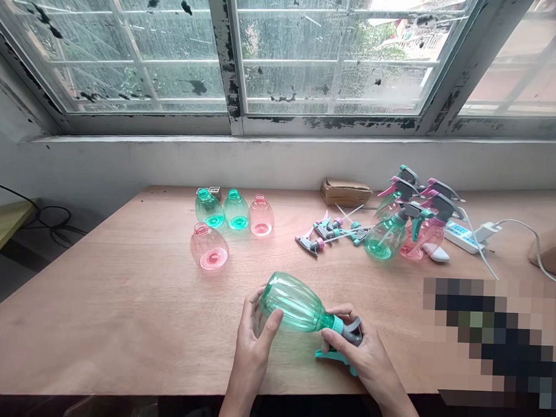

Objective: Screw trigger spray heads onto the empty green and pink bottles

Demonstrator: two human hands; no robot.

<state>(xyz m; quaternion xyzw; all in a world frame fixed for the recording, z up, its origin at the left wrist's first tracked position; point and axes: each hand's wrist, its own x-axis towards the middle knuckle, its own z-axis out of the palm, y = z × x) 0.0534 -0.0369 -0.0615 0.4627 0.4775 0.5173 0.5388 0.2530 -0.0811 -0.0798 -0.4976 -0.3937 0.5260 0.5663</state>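
Head view shows us holding a clear green bottle (293, 303) on its side over the near part of the table (118, 330), its base towards our left. Our left hand (255, 329) cups that base loosely, thumb set apart from the curved fingers. Our right hand (362, 351) has its fingers bent closely around the grey spray head (352, 331) at the neck, with the turquoise trigger (334, 356) pointing down. Beyond, we see four open-necked bottles (210, 249) at left, and loose sprayers (309, 245) beside fitted bottles (384, 241) at right.
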